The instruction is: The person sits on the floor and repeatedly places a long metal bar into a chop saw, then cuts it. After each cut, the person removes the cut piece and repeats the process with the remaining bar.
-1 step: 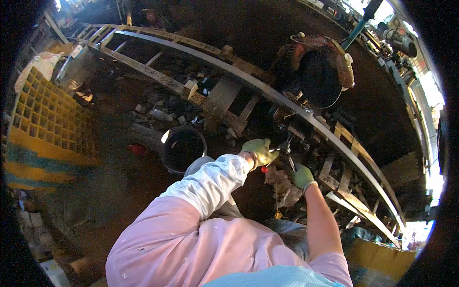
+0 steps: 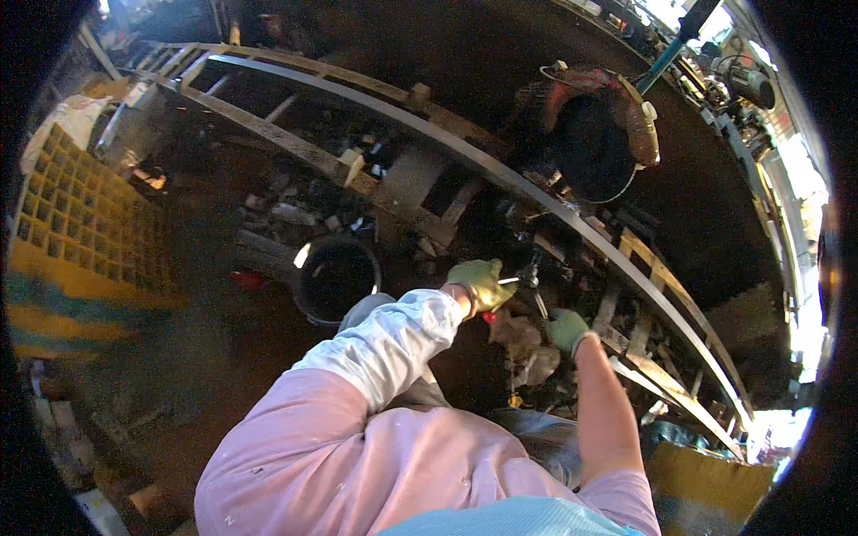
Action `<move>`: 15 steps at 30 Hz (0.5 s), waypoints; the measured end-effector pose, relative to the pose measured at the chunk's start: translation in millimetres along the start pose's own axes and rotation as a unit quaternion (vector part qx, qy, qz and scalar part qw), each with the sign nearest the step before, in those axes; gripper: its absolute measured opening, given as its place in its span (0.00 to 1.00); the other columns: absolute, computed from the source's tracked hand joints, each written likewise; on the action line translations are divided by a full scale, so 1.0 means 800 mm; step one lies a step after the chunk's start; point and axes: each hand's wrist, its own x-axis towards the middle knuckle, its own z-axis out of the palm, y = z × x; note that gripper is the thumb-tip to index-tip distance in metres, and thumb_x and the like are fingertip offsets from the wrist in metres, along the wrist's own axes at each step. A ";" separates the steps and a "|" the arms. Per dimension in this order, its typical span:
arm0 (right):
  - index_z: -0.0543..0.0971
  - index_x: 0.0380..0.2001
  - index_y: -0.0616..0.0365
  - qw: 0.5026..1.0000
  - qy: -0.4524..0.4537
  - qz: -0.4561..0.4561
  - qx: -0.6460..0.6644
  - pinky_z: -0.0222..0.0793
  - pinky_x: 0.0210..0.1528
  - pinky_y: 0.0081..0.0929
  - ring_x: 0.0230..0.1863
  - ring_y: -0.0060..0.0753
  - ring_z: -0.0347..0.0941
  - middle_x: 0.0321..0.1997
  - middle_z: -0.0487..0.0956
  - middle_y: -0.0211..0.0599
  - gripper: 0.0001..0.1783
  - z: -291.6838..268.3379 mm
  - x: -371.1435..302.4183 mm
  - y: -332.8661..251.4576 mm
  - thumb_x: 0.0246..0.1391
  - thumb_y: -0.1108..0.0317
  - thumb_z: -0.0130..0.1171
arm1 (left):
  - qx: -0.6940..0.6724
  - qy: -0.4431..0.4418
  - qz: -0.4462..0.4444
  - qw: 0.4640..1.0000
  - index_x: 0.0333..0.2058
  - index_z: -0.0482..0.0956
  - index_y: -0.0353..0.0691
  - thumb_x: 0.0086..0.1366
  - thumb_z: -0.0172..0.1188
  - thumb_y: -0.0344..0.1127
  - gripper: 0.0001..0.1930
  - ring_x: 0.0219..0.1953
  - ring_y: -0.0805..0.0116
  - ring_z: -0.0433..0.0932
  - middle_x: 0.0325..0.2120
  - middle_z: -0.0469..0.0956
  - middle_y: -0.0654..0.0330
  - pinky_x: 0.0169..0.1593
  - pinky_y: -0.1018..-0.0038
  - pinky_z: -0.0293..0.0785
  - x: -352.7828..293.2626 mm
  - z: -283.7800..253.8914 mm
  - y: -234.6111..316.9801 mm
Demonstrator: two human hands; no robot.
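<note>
My left hand, in a yellow-green glove, is closed around a thin tool with a pale, straight shaft. That shaft points right, toward a small metal fitting. My right hand, gloved in green, grips a shiny metal bar-like handle, which runs up to the same fitting. What kind of tools these are, I cannot tell. Beneath my left hand shows a small red knob-like thing. Pale crumpled scraps lie just below, between my hands.
A long metal rail crosses in front of me, beside a wooden frame. A dark bucket stands left of my hands. Beyond the rail sits a large black-mouthed container. At far left is a yellow grid panel; rubble litters the ground.
The whole view has shifted slightly, so the surroundings sit a little further left. Both hands keep their grips near the metal fitting.
</note>
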 end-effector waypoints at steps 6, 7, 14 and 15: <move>0.80 0.58 0.57 0.958 0.165 0.129 -0.198 0.71 0.64 0.42 0.63 0.50 0.75 0.60 0.78 0.52 0.33 -0.369 -0.060 -0.014 0.70 0.40 0.44 | 0.011 -0.008 0.051 0.999 0.50 0.81 0.39 0.66 0.59 0.61 0.29 0.45 0.45 0.85 0.42 0.87 0.48 0.49 0.52 0.81 -0.019 -0.014 0.014; 0.79 0.57 0.56 0.946 0.232 0.126 -0.187 0.71 0.63 0.42 0.62 0.50 0.74 0.59 0.78 0.51 0.32 -0.426 -0.070 -0.009 0.70 0.40 0.45 | 0.011 -0.009 0.062 0.998 0.50 0.82 0.39 0.66 0.59 0.60 0.29 0.46 0.45 0.85 0.42 0.87 0.48 0.49 0.52 0.81 -0.020 -0.018 0.017; 0.77 0.51 0.53 0.852 0.512 0.003 -0.112 0.69 0.57 0.42 0.55 0.47 0.73 0.52 0.76 0.46 0.28 -0.714 -0.072 -0.028 0.69 0.40 0.45 | 0.024 -0.053 0.090 0.994 0.45 0.86 0.41 0.65 0.57 0.64 0.30 0.45 0.44 0.86 0.42 0.87 0.47 0.50 0.52 0.81 0.018 -0.025 0.011; 0.77 0.50 0.53 0.850 0.517 -0.008 -0.102 0.69 0.56 0.42 0.54 0.47 0.72 0.51 0.75 0.46 0.28 -0.735 -0.060 -0.032 0.69 0.40 0.46 | 0.022 -0.049 0.091 0.994 0.43 0.87 0.41 0.65 0.57 0.64 0.30 0.45 0.44 0.86 0.42 0.87 0.48 0.50 0.52 0.82 0.024 -0.023 0.010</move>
